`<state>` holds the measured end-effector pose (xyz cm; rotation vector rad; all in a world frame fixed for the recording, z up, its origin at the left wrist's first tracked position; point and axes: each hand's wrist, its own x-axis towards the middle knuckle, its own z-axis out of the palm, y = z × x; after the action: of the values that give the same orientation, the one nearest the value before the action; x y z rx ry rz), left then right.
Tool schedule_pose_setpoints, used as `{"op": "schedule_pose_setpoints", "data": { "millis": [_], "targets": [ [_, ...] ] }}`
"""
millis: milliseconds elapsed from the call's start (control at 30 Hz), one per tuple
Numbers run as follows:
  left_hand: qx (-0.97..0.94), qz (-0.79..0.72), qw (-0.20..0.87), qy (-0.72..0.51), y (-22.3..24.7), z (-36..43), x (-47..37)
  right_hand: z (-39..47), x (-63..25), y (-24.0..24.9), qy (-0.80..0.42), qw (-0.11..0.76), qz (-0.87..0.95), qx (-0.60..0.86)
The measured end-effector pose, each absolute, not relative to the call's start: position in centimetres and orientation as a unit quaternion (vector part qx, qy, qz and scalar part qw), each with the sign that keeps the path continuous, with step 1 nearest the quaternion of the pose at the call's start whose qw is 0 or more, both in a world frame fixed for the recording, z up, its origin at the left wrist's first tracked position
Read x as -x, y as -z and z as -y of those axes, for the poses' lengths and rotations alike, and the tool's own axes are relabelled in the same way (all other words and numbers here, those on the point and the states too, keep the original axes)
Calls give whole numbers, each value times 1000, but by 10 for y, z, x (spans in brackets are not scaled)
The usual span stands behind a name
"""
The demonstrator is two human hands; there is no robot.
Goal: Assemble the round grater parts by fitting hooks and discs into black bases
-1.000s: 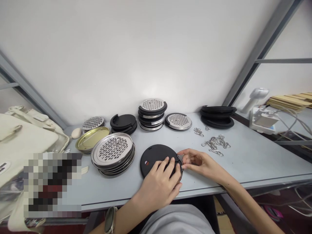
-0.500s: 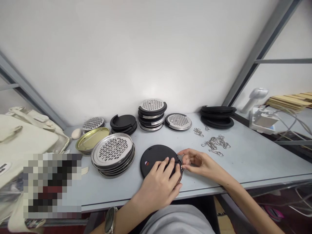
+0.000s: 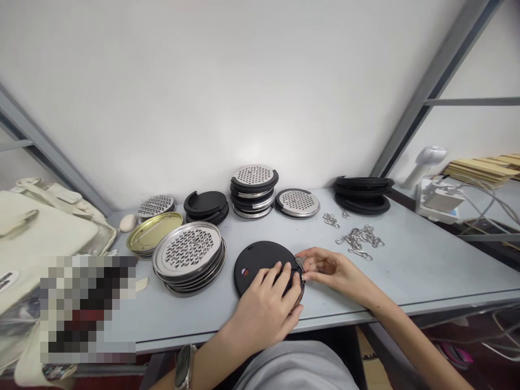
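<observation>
Okay, the bit I'm struggling with most is the main spot: the right hand (image 3: 331,271) is covering most of a small shiny silver metal piece (image 3: 300,263), so I'm not getting its full shape. The left hand (image 3: 268,303) is blocking a good chunk of the matte black, flat round disc (image 3: 260,257), roughly 4 to 7 o'clock on its face. Its fingers are resting spread out on top, but I can't tell whether the thumb is hooking under the rim, so no idea if that's a real grip. A pixelated patch (image 3: 87,309) is masking stuff around 8 o'clock of the view, and the off-white bag (image 3: 49,227) is running off the 9 o'clock edge.

Versus a second ago, both hands are sitting in pretty much the same place. The metal piece is looking different though: it's showing a broader, triangular grey face where it was only a thin line. The right thumb and index finger are pinching it at the disc's rim, between 2 and 3 o'clock.

The disc itself is lying flat on the pale grey table (image 3: 179,317), with a stack of round silver metal graters (image 3: 189,252) sitting near its 9-10 o'clock side. A little whitish-and-reddish spot is showing at its 9, plus a tiny slot near 11.
</observation>
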<state>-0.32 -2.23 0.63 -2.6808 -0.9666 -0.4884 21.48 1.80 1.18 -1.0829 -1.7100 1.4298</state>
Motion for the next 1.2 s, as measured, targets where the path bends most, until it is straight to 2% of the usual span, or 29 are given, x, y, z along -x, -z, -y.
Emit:
{"op": "schedule_pose_setpoints", "data": {
  "millis": [1200],
  "targets": [
    [920,332,121,166,-5,22,3,-18,-214,-6,-517,333,667,421]
  ]
}}
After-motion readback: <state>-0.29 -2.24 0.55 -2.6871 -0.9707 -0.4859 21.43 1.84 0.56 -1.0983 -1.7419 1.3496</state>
